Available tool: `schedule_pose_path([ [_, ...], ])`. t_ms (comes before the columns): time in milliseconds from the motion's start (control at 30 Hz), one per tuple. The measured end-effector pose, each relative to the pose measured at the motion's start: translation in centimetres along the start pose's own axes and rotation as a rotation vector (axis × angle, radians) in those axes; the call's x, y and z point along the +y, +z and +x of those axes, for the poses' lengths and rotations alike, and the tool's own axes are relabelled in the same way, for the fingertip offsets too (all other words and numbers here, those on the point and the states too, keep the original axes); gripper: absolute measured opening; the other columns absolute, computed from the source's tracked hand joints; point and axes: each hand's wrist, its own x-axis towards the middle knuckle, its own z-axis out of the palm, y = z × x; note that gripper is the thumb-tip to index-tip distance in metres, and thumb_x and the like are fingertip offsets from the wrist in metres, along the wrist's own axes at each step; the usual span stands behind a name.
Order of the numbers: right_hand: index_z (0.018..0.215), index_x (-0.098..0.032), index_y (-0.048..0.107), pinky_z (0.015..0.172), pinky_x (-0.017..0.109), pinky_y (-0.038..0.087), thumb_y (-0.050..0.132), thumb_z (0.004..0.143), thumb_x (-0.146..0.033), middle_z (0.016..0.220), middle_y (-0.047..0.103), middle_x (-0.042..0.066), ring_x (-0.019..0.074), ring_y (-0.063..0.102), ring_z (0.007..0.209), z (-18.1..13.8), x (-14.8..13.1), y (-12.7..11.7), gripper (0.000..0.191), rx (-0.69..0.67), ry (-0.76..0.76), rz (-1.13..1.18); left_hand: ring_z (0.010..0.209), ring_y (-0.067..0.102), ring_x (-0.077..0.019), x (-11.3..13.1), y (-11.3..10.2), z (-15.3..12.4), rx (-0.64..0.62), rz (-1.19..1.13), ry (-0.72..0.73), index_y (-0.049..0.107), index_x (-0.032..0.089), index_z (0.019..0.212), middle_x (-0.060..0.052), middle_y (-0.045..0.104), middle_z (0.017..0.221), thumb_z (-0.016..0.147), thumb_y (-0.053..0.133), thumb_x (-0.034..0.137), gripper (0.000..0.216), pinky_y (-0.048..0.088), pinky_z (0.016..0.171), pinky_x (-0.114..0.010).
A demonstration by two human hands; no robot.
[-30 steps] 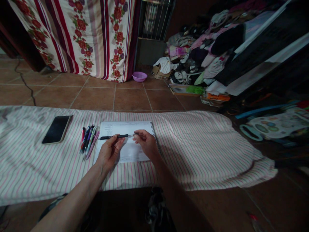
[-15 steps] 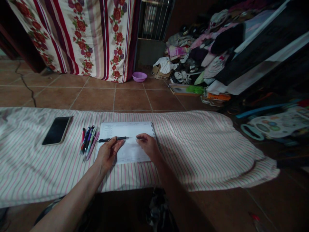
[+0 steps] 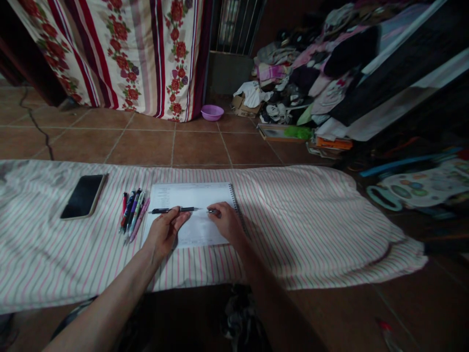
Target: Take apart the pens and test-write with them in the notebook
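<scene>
A spiral notebook (image 3: 190, 195) lies open on a striped cloth (image 3: 300, 220) spread over the floor. My left hand (image 3: 164, 232) grips a dark pen (image 3: 172, 210), held level above the page with its tip pointing right. My right hand (image 3: 227, 221) rests on the page's right side, fingers pinched on a small dark piece (image 3: 211, 211) that looks like the pen's cap or tip. A small gap separates that piece from the pen's point. Just left of the notebook lies a bundle of several coloured pens (image 3: 132, 212).
A black phone (image 3: 83, 195) lies face up on the cloth at the left. Behind are tiled floor, a floral curtain (image 3: 120, 49), a small purple bowl (image 3: 212, 112), and a heap of clothes (image 3: 304, 73). Toys and clutter (image 3: 417, 186) sit at the right.
My right hand has pulled the small piece off the pen's tip and lowered onto the page. My left hand and the pen have stayed nearly still. The view shifted slightly.
</scene>
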Motion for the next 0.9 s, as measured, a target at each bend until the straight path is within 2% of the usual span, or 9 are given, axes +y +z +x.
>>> schedule_pose_path([
  [133,0.091,-0.019,0.067,0.073,0.031,0.047,0.059,0.07,-0.014,0.083,0.062,0.005,0.0139,0.056,0.066,-0.2,-0.7,-0.6,0.023,0.079,-0.002,0.038,0.061,0.068,-0.016,0.1,0.2,-0.2,0.008,-0.022,0.005,0.057,0.006,0.073,-0.01,0.065,0.063,0.082,0.047,0.001,0.015,0.057,0.061,-0.02],
  [233,0.088,-0.02,0.066,0.068,0.029,0.049,0.058,0.073,-0.023,0.085,0.064,0.004,0.0137,0.058,0.066,-0.5,-1.7,-0.7,0.018,0.144,0.049,0.204,0.06,0.067,-0.0146,0.2,0.4,-0.2,0.013,-0.07,-0.017,0.058,0.007,0.074,-0.008,0.065,0.064,0.082,0.047,0.002,0.014,0.057,0.059,-0.019],
  [300,0.086,-0.019,0.065,0.058,0.026,0.048,0.058,0.073,-0.029,0.078,0.066,0.003,0.0135,0.059,0.062,-0.8,-2.4,-0.5,0.017,0.104,0.145,0.38,0.059,0.067,-0.0136,0.1,0.6,-0.3,0.008,-0.089,-0.026,0.057,0.007,0.074,-0.008,0.065,0.064,0.083,0.047,0.002,0.015,0.057,0.057,-0.017],
  [400,0.085,-0.016,0.063,0.04,0.021,0.041,0.059,0.071,-0.032,0.06,0.063,0.0,0.0119,0.056,0.047,-1.0,-3.6,-0.2,0.022,0.0,0.31,0.62,0.061,0.067,-0.0136,0.0,0.8,-0.4,-0.023,-0.094,-0.011,0.057,0.007,0.072,-0.009,0.065,0.064,0.084,0.046,0.002,0.017,0.056,0.058,-0.016],
  [533,0.081,-0.014,0.062,0.039,0.018,0.037,0.062,0.066,-0.033,0.063,0.065,0.002,0.0157,0.064,0.061,-1.1,-5.0,-0.5,0.024,-0.021,0.41,0.818,0.061,0.067,-0.0137,-0.3,1.2,-0.8,-0.051,-0.073,0.016,0.057,0.006,0.072,-0.009,0.066,0.062,0.084,0.045,0.002,0.017,0.056,0.058,-0.016],
  [667,0.078,-0.014,0.062,0.04,0.016,0.035,0.064,0.064,-0.033,0.067,0.066,0.002,0.0137,0.064,0.061,-1.0,-5.5,-1.0,0.024,-0.002,0.465,0.881,0.06,0.067,-0.0143,-0.5,1.3,-1.1,-0.063,-0.045,0.031,0.057,0.005,0.073,-0.011,0.066,0.062,0.083,0.045,0.001,0.016,0.056,0.059,-0.017],
  [900,0.072,-0.015,0.062,0.038,0.016,0.032,0.063,0.064,-0.029,0.061,0.062,0.0,0.011,0.059,0.055,-0.7,-5.2,-0.7,0.016,0.035,0.441,0.848,0.059,0.067,-0.0135,-0.5,1.3,-1.0,-0.07,-0.028,0.043,0.057,0.006,0.072,-0.011,0.067,0.062,0.083,0.046,0.001,0.017,0.055,0.058,-0.016],
])
